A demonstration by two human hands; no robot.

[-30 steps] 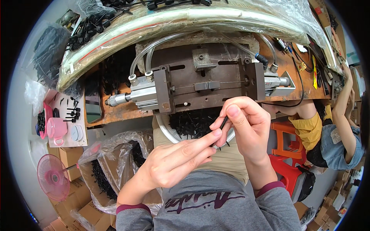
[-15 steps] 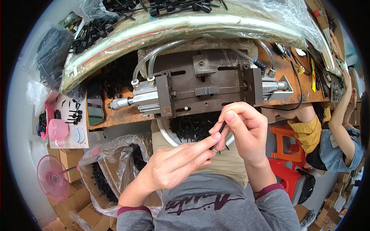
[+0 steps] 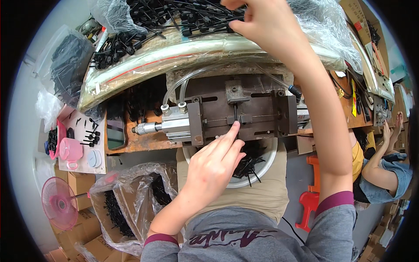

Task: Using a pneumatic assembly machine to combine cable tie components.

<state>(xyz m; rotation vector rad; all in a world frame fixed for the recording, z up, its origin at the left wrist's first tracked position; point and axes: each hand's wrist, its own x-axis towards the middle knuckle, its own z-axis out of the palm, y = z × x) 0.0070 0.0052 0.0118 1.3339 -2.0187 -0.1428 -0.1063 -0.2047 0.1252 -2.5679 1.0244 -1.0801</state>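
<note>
My left hand (image 3: pixel 214 168) stretches forward, its index fingertip pressing a thin black part (image 3: pixel 236 117) standing in the slot of the dark metal press jig (image 3: pixel 244 115). My right hand (image 3: pixel 266 26) reaches far up into the pile of black cable ties (image 3: pixel 183 17) on clear plastic sheeting, fingers pinched among them; whether it grips one is hidden. A silver pneumatic cylinder (image 3: pixel 168 124) with clear hoses joins the jig's left side. Below the jig, a white bowl (image 3: pixel 257 174) of black parts rests on my lap.
A pink cup (image 3: pixel 70 150) and loose black pieces lie on a white board at left. A pink fan (image 3: pixel 59 203) and bagged cartons (image 3: pixel 126 205) stand on the floor. Another person (image 3: pixel 384 161) sits at right near an orange stool (image 3: pixel 312 196).
Both hands were together near my lap handling a small black part. Now the left hand has moved to the jig's slot and the right hand has reached up to the cable tie pile.
</note>
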